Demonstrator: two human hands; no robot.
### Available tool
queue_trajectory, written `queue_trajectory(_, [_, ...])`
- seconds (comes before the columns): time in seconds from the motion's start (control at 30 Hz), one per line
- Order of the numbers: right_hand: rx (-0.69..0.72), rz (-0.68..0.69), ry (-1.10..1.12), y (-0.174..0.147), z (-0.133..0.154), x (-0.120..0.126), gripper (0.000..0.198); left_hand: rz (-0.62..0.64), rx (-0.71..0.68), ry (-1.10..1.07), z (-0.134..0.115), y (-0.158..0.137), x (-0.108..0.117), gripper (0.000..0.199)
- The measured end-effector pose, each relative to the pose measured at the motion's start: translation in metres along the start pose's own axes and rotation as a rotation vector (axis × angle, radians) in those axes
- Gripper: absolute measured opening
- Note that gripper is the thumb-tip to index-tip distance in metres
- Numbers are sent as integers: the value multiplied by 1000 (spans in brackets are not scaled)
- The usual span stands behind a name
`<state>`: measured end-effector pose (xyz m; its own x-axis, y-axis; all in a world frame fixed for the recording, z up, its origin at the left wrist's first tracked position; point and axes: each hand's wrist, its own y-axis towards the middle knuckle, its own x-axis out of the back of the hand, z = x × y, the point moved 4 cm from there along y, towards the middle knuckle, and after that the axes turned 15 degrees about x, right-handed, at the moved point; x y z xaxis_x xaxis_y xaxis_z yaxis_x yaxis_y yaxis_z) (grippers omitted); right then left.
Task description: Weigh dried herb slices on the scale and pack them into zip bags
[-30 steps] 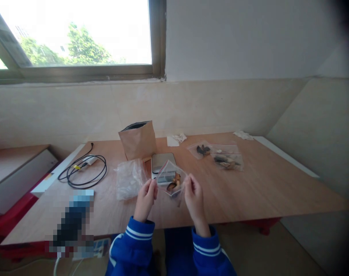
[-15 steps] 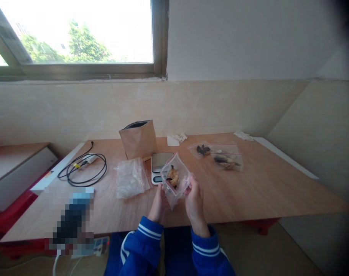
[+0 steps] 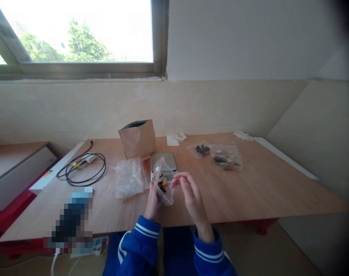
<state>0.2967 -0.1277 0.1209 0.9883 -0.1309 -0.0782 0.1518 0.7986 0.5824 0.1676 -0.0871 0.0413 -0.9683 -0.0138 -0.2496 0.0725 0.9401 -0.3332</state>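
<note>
In the head view, the person's left hand [image 3: 152, 201] is clamped on the near left side of a clear zip-lock bag [image 3: 167, 199], holding it tilted over the near part of the wooden table [image 3: 263, 184], in front of a digital kitchen scale [image 3: 163, 161]. The bag's mouth gapes, and brown and blackish dried pieces [image 3: 163, 184], mushroom-like, lie inside. The right hand [image 3: 191, 193] is at the bag's right edge with its fingers bent and thumb near the fingertips; whether they pinch the plastic or only hover beside it, I cannot tell. Both wrists come out of blue sleeves [image 3: 210, 251] with white stripes.

The bag hides part of the scale's front, so its display cannot be read. Left of the scale lies a stack of clear plastic bags [image 3: 130, 178], and behind that stack a brown kraft-paper pouch [image 3: 137, 140] stands upright with its top open. To the right, well apart from the hands, a small filled bag [image 3: 194, 150] with dark pieces touches or overlaps a larger filled bag [image 3: 234, 160]. Crumpled tissue [image 3: 179, 137] lies near the wall. At the left, a black cable [image 3: 105, 166] is coiled by a white adapter [image 3: 89, 158]; nearer the edge, a pixelated patch conceals an object.
</note>
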Motion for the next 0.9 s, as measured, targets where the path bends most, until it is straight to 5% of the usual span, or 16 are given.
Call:
queue_trajectory(0.27, [42, 152, -114, -2, -26, -13, 34, -23, -32, -19, -11, -4, 5, 45])
queue_trajectory(0.5, [107, 106, -239, -8, -44, -10, 51, 43, -66, 4, -22, -12, 3, 44])
queue_trajectory(0.9, [-148, 90, -67, -16, -62, -15, 47, 80, -11, -134, -18, -9, 6, 28])
